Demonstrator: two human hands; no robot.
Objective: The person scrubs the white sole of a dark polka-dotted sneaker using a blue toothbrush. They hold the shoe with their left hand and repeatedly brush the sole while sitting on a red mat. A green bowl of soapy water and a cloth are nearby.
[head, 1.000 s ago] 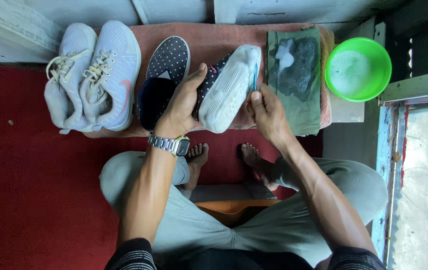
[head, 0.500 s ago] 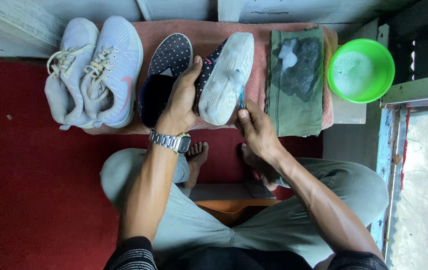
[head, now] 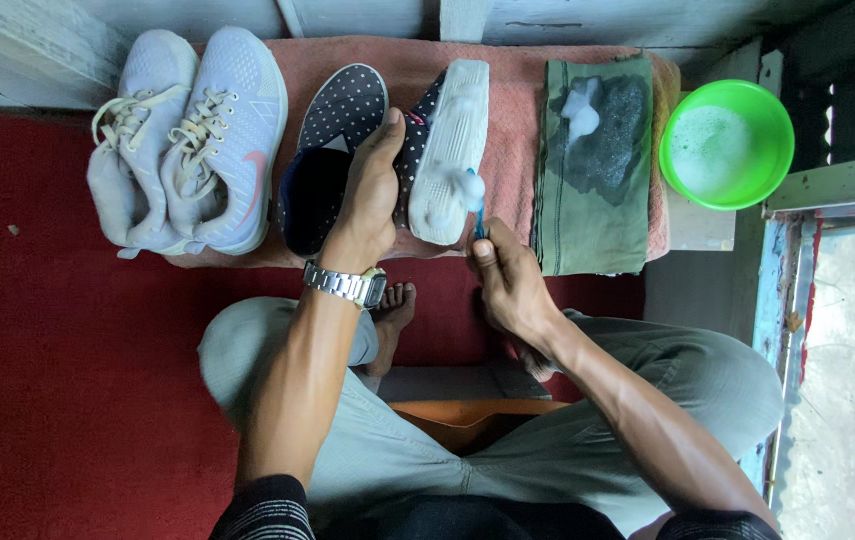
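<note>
Soft daylight from the right, faint shadows, sharp centre, slight blur at lower edge

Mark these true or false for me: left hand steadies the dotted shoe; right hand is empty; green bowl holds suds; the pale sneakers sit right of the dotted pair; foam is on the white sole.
1. The left hand steadies the dotted shoe: true.
2. The right hand is empty: false, it holds a small blue brush.
3. The green bowl holds suds: true.
4. The pale sneakers sit right of the dotted pair: false, left.
5. Foam is on the white sole: true.
</note>
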